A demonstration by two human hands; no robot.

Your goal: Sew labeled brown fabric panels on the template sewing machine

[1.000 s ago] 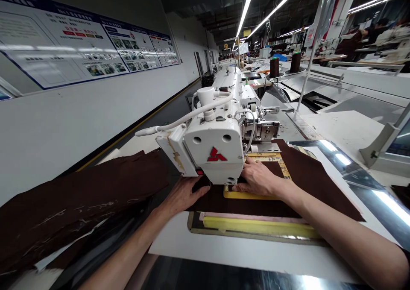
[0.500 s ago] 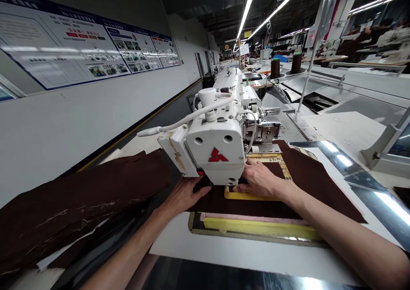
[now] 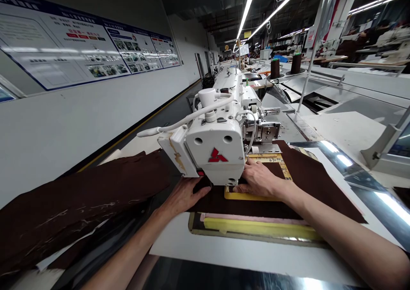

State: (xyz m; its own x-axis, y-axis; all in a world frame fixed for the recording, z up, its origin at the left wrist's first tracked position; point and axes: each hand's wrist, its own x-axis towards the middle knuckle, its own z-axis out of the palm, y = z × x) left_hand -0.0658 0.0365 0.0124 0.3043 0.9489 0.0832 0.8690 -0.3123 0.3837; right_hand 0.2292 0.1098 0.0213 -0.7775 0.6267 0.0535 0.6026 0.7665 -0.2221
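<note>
A white sewing machine with a red emblem stands in front of me, its head between my hands. Dark brown fabric lies under it on the table. My left hand rests flat on the fabric at the left of the head, thumb stretched out to the right and fingertips hidden behind the machine. My right hand lies on a yellow-edged template frame on top of the fabric, thumb and fingers apart. Part of that hand is close against the machine head. The needle area is hidden.
More brown fabric with loose threads is heaped at the left. A yellow strip is set in the white board near me. Dark thread cones stand behind at the right. A metal pole rises at the right, and a wall runs along the left.
</note>
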